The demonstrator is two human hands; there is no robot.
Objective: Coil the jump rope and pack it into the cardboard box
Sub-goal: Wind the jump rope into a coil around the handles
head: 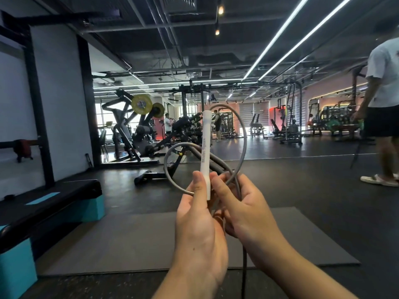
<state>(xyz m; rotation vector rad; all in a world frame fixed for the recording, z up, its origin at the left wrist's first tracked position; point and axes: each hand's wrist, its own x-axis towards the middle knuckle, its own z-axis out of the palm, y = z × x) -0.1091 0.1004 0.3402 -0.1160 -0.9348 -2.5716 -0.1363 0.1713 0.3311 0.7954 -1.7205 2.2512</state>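
The left hand [197, 214] grips the bottom of the jump rope's white handle [205, 152], which stands upright at chest height, while the right hand [241, 203] pinches the grey cord [243, 134] just beside it — loops fan out above both. Below lies a grey floor mat [129, 240]; a bystander [382, 104] stands far right.

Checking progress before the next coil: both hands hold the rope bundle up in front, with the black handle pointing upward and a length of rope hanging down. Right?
Not quite: the handle is white, not black, as the head view shows. The left hand and right hand hold the rope bundle up in front, handle upward, a length hanging down.
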